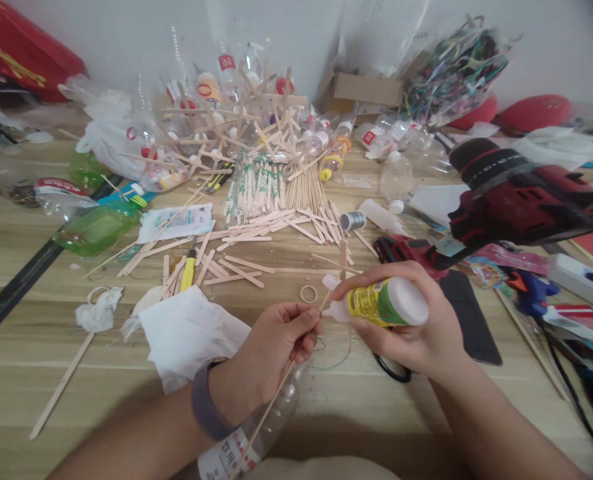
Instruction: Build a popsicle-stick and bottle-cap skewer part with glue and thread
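My left hand [289, 333] is closed in a pinch on a thin wooden skewer [268, 410], which slants from the lower edge up past my fingertips. My right hand [416, 327] wraps round a glue bottle [371, 301] with a yellow and green label, tilted on its side. Its nozzle points left and meets the skewer just above my left fingertips; whether glue is coming out, I cannot tell. Under my left wrist lies a clear plastic bottle [276, 413]. A small ring [308, 293] rests on the table beyond my left hand, and a thin thread [339, 363] curls beneath the glue bottle.
A red and black power drill [516, 207] stands at the right, near a dark flat slab [469, 320]. White tissue [191, 333] lies left of my hand. Wooden craft sticks [241, 270], a yellow cutter [188, 267], a wire spool [352, 221] and many plastic bottles spread behind.
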{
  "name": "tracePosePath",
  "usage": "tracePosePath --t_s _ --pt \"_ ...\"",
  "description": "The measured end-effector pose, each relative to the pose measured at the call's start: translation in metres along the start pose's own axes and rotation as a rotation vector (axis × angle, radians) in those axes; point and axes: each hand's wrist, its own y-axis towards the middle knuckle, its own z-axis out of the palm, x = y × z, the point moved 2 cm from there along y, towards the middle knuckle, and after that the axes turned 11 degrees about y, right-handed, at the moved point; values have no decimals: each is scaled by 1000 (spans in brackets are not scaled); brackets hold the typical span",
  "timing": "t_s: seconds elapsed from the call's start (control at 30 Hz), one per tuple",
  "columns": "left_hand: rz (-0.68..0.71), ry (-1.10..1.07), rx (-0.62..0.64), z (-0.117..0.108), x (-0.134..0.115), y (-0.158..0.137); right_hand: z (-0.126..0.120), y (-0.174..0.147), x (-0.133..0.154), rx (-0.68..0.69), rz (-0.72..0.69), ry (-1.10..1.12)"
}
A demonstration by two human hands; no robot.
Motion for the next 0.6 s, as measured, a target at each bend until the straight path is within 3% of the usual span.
tracePosePath --t_s 0.6 --pt "-46 93 -29 0 -1 -1 2 -1 -2 -30 49 126"
